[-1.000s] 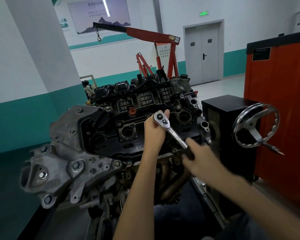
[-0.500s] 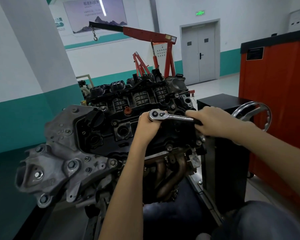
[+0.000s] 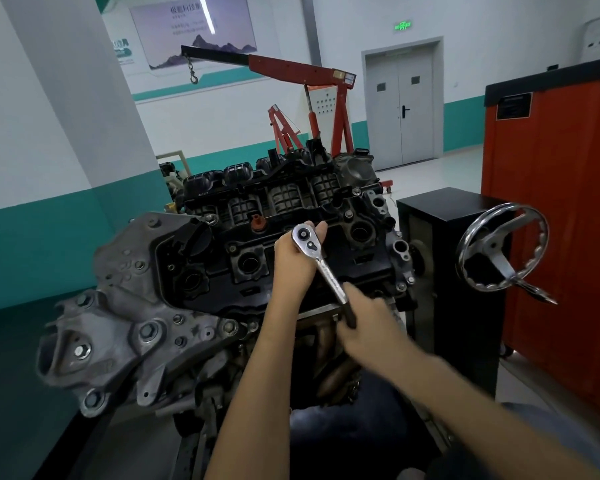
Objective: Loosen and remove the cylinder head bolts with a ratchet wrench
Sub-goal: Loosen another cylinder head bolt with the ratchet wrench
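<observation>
A chrome ratchet wrench [image 3: 321, 263] stands on the black cylinder head cover [image 3: 284, 251] of an engine on a stand, its round head near the cover's middle and its handle slanting down to the right. My left hand [image 3: 297, 259] cups the ratchet head from below and behind, fingers curled round it. My right hand [image 3: 369, 318] grips the black end of the handle. The bolt under the ratchet head is hidden. Other small bolts [image 3: 349, 213] dot the cover's edge.
A grey cast bracket [image 3: 118, 327] fills the engine's left end. A black box with a chrome handwheel [image 3: 503, 247] stands close on the right, an orange cabinet [image 3: 561, 209] behind it. A red engine crane [image 3: 302, 98] is beyond the engine. The exhaust manifold [image 3: 326, 344] lies under my hands.
My right hand swung the handle from pointing right, level with the head, down toward me. One second ago it was in this same lowered position. My left hand stayed on the ratchet head.
</observation>
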The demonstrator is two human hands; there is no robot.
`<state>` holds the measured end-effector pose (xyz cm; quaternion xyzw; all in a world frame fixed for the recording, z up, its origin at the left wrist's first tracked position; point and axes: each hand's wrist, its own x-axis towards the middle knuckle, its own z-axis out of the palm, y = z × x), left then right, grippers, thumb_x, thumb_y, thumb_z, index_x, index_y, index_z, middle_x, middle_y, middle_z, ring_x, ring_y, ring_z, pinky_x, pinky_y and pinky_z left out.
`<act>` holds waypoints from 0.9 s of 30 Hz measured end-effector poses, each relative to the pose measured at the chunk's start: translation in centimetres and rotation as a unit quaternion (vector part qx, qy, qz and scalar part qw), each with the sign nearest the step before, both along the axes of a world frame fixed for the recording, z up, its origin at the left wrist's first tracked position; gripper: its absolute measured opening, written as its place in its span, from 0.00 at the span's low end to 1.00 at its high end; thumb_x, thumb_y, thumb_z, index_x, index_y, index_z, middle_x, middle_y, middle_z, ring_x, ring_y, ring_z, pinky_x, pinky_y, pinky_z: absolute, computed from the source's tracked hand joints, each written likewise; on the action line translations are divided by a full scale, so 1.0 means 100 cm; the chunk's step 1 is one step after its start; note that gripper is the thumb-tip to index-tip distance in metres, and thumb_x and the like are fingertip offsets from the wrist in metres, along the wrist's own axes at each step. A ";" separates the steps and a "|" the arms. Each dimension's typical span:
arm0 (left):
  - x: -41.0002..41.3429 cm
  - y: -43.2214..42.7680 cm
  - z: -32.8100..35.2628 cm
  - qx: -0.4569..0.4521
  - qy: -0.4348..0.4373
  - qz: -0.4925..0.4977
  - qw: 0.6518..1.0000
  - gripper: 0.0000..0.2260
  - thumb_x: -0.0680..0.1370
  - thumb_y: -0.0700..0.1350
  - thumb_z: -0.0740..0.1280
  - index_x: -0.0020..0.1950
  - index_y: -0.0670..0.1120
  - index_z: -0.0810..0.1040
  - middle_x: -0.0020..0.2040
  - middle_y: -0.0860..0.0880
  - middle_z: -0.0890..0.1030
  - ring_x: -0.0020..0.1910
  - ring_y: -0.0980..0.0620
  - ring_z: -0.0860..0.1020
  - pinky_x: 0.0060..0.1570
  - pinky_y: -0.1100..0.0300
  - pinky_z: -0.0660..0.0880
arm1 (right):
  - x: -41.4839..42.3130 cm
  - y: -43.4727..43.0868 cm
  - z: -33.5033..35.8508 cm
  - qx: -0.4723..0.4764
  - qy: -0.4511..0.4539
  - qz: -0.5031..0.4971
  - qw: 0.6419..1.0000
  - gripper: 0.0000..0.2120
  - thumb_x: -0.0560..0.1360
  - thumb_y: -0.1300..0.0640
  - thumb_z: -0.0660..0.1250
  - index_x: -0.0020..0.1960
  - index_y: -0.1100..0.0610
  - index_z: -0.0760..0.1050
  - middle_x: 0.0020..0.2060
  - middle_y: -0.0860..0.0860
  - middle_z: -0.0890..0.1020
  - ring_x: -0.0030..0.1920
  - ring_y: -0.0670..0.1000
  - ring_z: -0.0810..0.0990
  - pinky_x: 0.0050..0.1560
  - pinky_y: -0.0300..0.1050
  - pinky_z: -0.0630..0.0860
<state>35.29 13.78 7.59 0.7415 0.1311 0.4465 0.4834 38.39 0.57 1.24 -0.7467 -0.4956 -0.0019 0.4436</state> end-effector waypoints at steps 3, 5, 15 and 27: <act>0.004 0.004 0.002 0.044 0.021 -0.007 0.999 0.25 0.79 0.43 0.67 0.23 0.55 0.63 0.24 0.57 0.63 0.28 0.59 0.61 0.34 0.63 0.63 | 0.057 -0.026 0.036 -0.089 -0.124 0.029 0.988 0.12 0.72 0.63 0.64 0.53 0.50 0.70 0.35 0.53 0.76 0.31 0.51 0.76 0.33 0.43 0.75; 0.006 0.006 0.002 0.051 0.026 -0.008 0.998 0.25 0.78 0.39 0.66 0.23 0.55 0.68 0.24 0.58 0.67 0.29 0.61 0.67 0.38 0.65 0.68 | 0.089 -0.029 0.068 -0.152 -0.287 -0.014 0.946 0.13 0.74 0.60 0.64 0.57 0.50 0.69 0.34 0.49 0.73 0.32 0.50 0.73 0.33 0.42 0.71; 0.011 -0.010 -0.004 -0.005 -0.054 0.044 0.998 0.22 0.80 0.41 0.66 0.30 0.50 0.59 0.23 0.58 0.61 0.26 0.60 0.60 0.31 0.68 0.61 | -0.015 0.002 -0.010 0.043 0.026 -0.039 0.998 0.10 0.73 0.62 0.64 0.48 0.52 0.65 0.29 0.48 0.70 0.29 0.45 0.72 0.28 0.34 0.65; 0.004 0.006 0.006 0.055 0.059 -0.003 0.997 0.22 0.78 0.39 0.67 0.25 0.56 0.74 0.25 0.59 0.73 0.31 0.61 0.71 0.38 0.64 0.68 | 0.089 -0.032 0.079 -0.188 -0.303 -0.032 0.934 0.14 0.75 0.59 0.63 0.59 0.49 0.69 0.33 0.45 0.69 0.31 0.47 0.72 0.30 0.36 0.65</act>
